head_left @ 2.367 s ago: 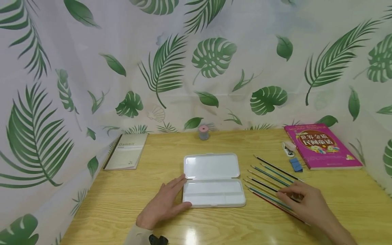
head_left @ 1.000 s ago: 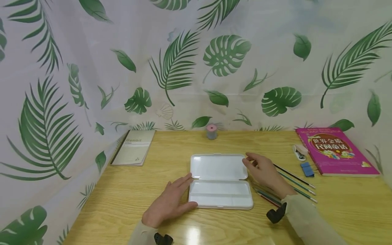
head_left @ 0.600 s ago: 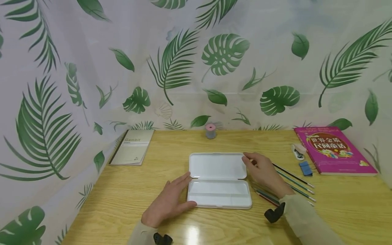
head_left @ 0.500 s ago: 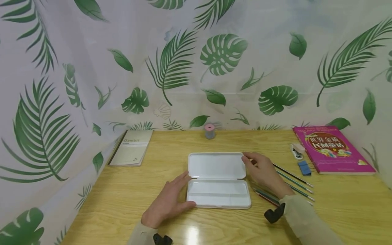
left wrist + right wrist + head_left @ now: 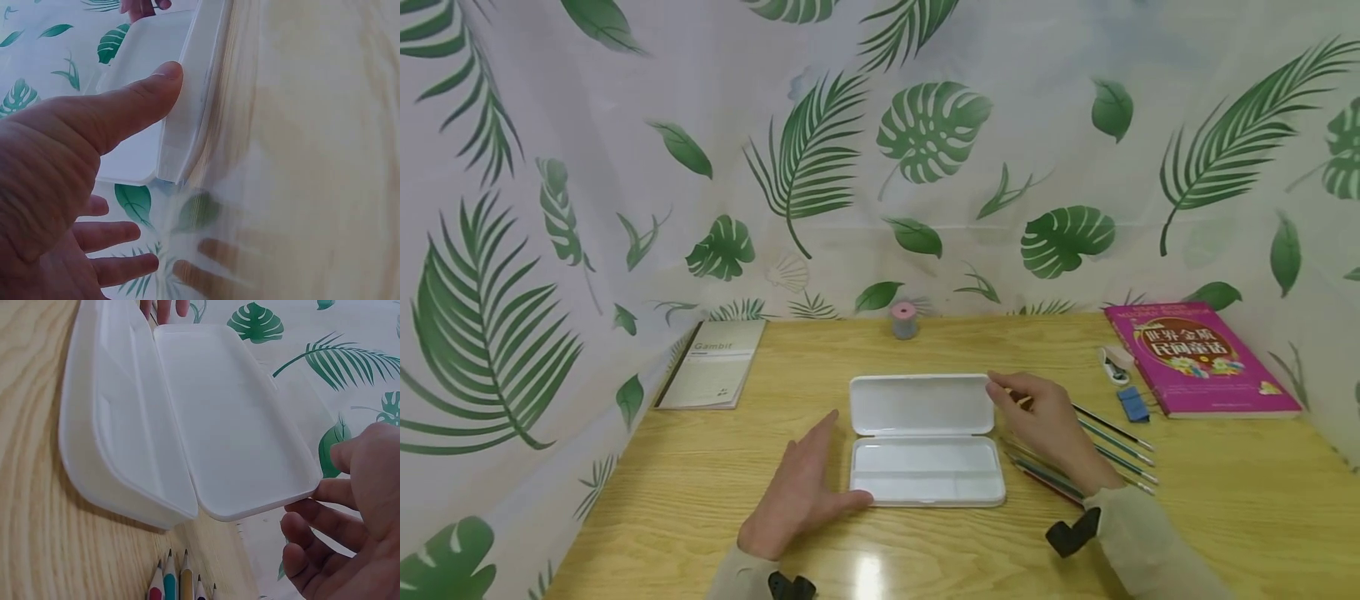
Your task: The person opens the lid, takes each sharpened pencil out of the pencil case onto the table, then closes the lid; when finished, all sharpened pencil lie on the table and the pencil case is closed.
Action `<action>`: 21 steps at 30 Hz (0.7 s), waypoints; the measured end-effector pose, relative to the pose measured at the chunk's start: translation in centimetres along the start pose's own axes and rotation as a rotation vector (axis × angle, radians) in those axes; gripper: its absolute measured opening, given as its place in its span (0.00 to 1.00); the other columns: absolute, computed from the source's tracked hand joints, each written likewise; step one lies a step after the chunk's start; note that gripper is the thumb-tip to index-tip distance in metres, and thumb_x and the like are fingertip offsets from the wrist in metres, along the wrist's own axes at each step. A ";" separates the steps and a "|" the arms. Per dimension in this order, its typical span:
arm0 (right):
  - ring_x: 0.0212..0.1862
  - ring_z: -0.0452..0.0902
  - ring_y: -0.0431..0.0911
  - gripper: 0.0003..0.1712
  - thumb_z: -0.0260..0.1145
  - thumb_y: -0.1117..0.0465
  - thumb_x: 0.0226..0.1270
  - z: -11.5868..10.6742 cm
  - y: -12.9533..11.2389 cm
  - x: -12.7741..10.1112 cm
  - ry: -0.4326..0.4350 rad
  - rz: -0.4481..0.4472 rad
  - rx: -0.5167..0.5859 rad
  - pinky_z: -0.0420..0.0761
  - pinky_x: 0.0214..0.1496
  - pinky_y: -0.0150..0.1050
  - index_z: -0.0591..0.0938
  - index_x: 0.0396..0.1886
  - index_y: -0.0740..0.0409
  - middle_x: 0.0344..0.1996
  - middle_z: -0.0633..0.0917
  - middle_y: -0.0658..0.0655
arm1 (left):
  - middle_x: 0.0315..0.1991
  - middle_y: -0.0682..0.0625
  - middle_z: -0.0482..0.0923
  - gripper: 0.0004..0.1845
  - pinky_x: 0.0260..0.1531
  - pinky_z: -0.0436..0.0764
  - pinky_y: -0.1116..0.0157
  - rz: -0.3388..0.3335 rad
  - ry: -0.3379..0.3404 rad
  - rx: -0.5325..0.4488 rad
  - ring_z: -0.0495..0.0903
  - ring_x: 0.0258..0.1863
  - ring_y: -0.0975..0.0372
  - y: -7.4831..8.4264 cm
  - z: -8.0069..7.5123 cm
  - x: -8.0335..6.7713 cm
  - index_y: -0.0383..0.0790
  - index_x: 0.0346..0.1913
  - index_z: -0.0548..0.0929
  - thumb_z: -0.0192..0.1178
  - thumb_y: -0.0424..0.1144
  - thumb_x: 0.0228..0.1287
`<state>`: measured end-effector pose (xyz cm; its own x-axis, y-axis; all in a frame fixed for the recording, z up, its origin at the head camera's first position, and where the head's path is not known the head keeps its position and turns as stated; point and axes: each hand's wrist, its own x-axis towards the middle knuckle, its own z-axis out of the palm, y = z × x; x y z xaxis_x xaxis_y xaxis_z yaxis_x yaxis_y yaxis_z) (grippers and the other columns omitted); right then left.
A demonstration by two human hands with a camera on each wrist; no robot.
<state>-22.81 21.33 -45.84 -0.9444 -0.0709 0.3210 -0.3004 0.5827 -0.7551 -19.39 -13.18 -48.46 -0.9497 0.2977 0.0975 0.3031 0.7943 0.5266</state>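
An open white pencil case lies at the table's middle, its lid (image 5: 917, 404) folded back and its empty tray (image 5: 925, 467) toward me. My left hand (image 5: 808, 479) rests beside the tray. Its thumb (image 5: 147, 90) presses the tray's front-left side (image 5: 187, 119), and the fingers are straight and spread off the case. My right hand (image 5: 1022, 408) curls at the lid's right end. In the right wrist view its fingers (image 5: 312, 512) hook the lid's rim (image 5: 269, 500), with the thumb just above. Several pencils (image 5: 1116, 454) lie right of the case, partly under my right wrist.
A grey notebook (image 5: 711, 375) lies at the back left and a pink book (image 5: 1198, 358) at the back right. A small pink-topped cylinder (image 5: 903, 320) stands by the leaf-print curtain. A white item (image 5: 1112, 362) and a blue item (image 5: 1131, 404) lie beside the book.
My right hand left the pencils and came to the lid's right end, where it stays. My left fingers have lifted off the lid's left edge; the thumb stays on the tray.
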 end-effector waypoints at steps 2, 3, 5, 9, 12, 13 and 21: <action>0.39 0.80 0.44 0.18 0.62 0.52 0.75 -0.1 -0.1 -0.2 0.029 -0.015 0.009 0.81 0.36 0.32 0.86 0.55 0.56 0.47 0.88 0.56 | 0.75 0.39 0.60 0.67 0.71 0.52 0.39 -0.015 -0.001 -0.001 0.59 0.73 0.48 0.0 0.0 0.0 0.39 0.79 0.52 0.79 0.61 0.40; 0.39 0.81 0.43 0.17 0.62 0.53 0.74 -0.1 -0.1 -0.3 0.043 -0.021 0.018 0.81 0.36 0.32 0.87 0.53 0.56 0.46 0.88 0.55 | 0.75 0.39 0.59 0.68 0.71 0.52 0.38 -0.021 0.000 0.002 0.59 0.73 0.48 0.1 0.0 0.0 0.40 0.79 0.51 0.79 0.61 0.40; 0.38 0.81 0.40 0.14 0.64 0.54 0.73 -0.2 -0.1 -0.6 0.074 -0.040 0.039 0.81 0.34 0.31 0.89 0.49 0.55 0.43 0.89 0.54 | 0.75 0.40 0.58 0.70 0.71 0.51 0.38 -0.029 0.005 0.001 0.59 0.74 0.48 0.1 0.0 0.0 0.41 0.80 0.48 0.80 0.61 0.38; 0.35 0.81 0.37 0.09 0.67 0.58 0.70 -0.2 -0.1 -1.1 0.116 -0.103 0.079 0.81 0.32 0.31 0.91 0.42 0.55 0.38 0.89 0.51 | 0.76 0.41 0.58 0.74 0.71 0.51 0.37 -0.050 0.015 -0.004 0.59 0.73 0.47 0.1 0.1 0.0 0.43 0.81 0.42 0.81 0.62 0.35; 0.30 0.78 0.38 0.06 0.69 0.59 0.68 -0.3 -0.1 -1.6 0.129 -0.157 0.079 0.79 0.29 0.31 0.91 0.39 0.52 0.34 0.89 0.48 | 0.76 0.42 0.59 0.78 0.71 0.51 0.37 -0.059 0.027 -0.007 0.61 0.72 0.45 0.1 0.2 0.0 0.44 0.81 0.37 0.82 0.62 0.34; 0.29 0.78 0.38 0.05 0.70 0.59 0.68 -0.3 0.0 -1.8 0.130 -0.170 0.081 0.79 0.28 0.32 0.91 0.39 0.51 0.33 0.89 0.47 | 0.75 0.41 0.59 0.79 0.70 0.52 0.37 -0.057 0.030 -0.006 0.62 0.72 0.45 0.1 0.2 0.0 0.44 0.81 0.36 0.82 0.62 0.33; 0.31 0.78 0.39 0.07 0.73 0.66 0.61 -0.5 -0.1 -3.4 0.118 -0.205 0.108 0.79 0.28 0.32 0.90 0.37 0.51 0.36 0.88 0.50 | 0.76 0.41 0.58 0.78 0.68 0.56 0.36 0.027 0.057 -0.007 0.61 0.72 0.46 0.4 0.3 -0.1 0.51 0.81 0.33 0.82 0.59 0.36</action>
<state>-19.53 21.86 -46.57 -0.8419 -0.0800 0.5337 -0.5028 0.4753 -0.7220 -19.18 -12.73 -48.50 -0.9443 0.2879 0.1594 0.3279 0.7829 0.5287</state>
